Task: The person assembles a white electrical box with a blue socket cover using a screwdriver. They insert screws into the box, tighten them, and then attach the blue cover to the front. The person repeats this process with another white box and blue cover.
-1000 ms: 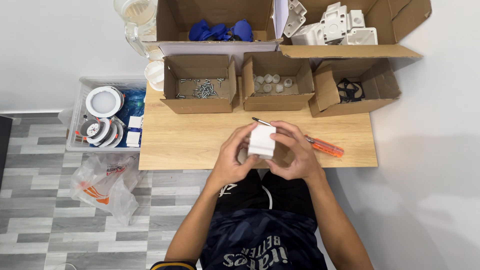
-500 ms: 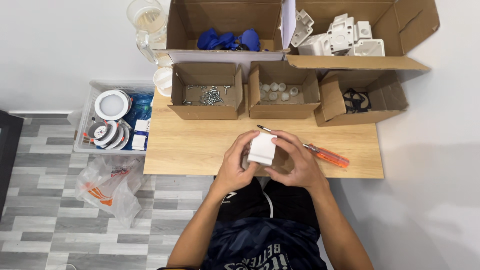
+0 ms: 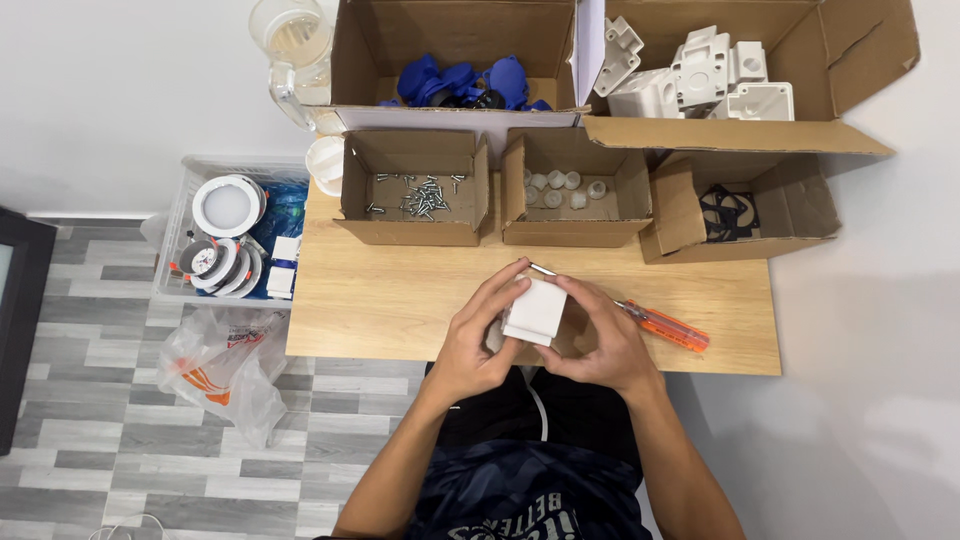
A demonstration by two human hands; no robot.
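Both hands hold a small white plastic box (image 3: pixel 536 310) just above the near edge of the wooden table (image 3: pixel 390 300). My left hand (image 3: pixel 478 335) wraps its left side, fingers reaching over the top. My right hand (image 3: pixel 602 340) cups its right side and underside. An orange-handled screwdriver (image 3: pixel 660 325) lies on the table just right of my right hand, its metal tip pointing toward the box.
Cardboard boxes line the table's back: screws (image 3: pixel 415 195), small white caps (image 3: pixel 560 188), black parts (image 3: pixel 735 212), blue parts (image 3: pixel 460 82), white housings (image 3: pixel 700 75). A clear bin of round lamps (image 3: pixel 225 235) and a plastic bag (image 3: pixel 225 365) sit on the floor at left.
The hands and white box stay together at the table's near edge; the box has turned slightly. The view has shifted a little.
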